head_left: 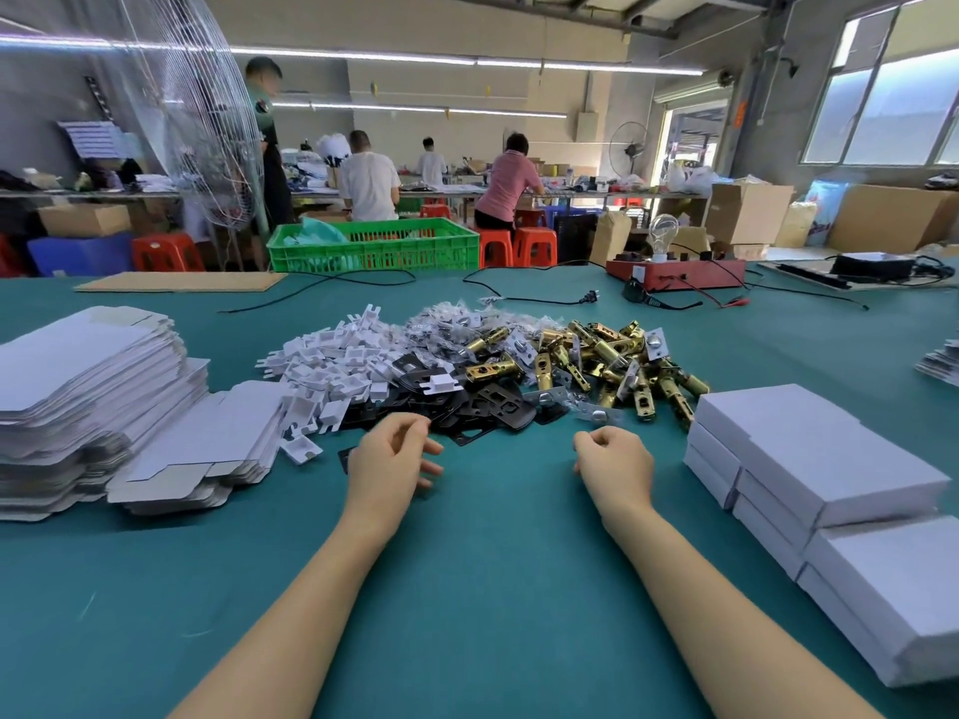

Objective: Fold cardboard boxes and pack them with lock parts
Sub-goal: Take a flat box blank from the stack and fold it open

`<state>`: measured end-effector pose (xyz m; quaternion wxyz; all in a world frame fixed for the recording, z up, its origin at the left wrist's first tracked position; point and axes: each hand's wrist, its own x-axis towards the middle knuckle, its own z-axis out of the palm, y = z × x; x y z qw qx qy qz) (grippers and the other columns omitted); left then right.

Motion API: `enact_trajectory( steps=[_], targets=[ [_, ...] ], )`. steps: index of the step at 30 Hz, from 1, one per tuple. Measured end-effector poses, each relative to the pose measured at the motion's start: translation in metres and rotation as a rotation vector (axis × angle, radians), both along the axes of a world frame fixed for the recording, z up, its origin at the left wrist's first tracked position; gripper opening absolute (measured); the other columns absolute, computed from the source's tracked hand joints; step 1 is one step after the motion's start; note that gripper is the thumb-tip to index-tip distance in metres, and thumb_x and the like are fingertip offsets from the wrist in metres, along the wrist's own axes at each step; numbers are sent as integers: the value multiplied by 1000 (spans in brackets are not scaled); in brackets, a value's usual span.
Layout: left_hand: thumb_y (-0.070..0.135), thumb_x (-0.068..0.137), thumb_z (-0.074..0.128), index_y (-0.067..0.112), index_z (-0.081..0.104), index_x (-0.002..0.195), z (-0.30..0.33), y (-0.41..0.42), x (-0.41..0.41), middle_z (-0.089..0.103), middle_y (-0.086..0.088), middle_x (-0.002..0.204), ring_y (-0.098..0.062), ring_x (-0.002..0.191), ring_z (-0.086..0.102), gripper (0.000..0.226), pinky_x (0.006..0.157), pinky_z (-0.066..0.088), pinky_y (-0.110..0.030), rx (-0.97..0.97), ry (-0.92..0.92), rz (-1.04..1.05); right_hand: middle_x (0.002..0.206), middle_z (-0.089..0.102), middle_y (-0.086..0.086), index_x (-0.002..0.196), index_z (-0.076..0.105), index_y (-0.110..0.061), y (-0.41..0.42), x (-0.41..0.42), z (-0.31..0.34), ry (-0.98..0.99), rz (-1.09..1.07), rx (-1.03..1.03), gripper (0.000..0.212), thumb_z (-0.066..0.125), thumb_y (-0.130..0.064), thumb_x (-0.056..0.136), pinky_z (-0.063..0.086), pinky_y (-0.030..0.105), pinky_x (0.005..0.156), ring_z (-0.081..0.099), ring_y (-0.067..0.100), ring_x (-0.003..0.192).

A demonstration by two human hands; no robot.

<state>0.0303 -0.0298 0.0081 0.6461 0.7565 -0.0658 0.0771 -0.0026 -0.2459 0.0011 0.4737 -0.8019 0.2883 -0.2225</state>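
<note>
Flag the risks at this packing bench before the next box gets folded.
1. The tall stack of flat white cardboard blanks leans, its lower sheets splaying toward the parts; pulling one may slide the rest.
2. The white plastic inserts, black metal plates and brass-coloured latch bolts overlap in one heap, so a wrong part could be picked.
3. The left hand and right hand are both empty.

We see a bright, evenly lit hall: ceiling tube lights (pixel 353 57) glow in long streaks and daylight floods through the windows (pixel 882 106) at far right, slightly blown out. Shadows on the counter (pixel 493 589) are faint. Wide-angle distortion bends the edges; far workers look soft.
</note>
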Motion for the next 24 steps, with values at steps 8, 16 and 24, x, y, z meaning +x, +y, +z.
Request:
enact_trajectory(
  steps=[8, 16, 24],
  targets=[
    [10, 95, 47, 5, 67, 106, 3, 62, 21, 62, -23, 109, -39, 97, 52, 23, 78, 40, -41, 531, -106, 666, 76, 65, 5, 85, 60, -14, -9, 7, 1, -71, -29, 59, 12, 49, -15, 86, 45, 31, 58, 57, 23, 65],
    [22, 98, 42, 14, 49, 133, -2, 79, 23, 30, -15, 153, -31, 144, 9, 37, 114, 8, -57, 926, 195, 673, 158, 18, 2, 149, 28, -21, -27, 15, -2, 137, 108, -364, 61, 40, -3, 92, 35, 38, 99, 34, 34, 130],
    [20, 98, 39, 11, 56, 124, -2, 73, 23, 32, -15, 150, -33, 141, 13, 32, 115, 3, -59, 976, 272, 646, 136, 48, 7, 128, 51, -11, -35, 14, -4, 81, 72, -368, 32, 45, -9, 96, 37, 31, 85, 48, 30, 115]
  ],
)
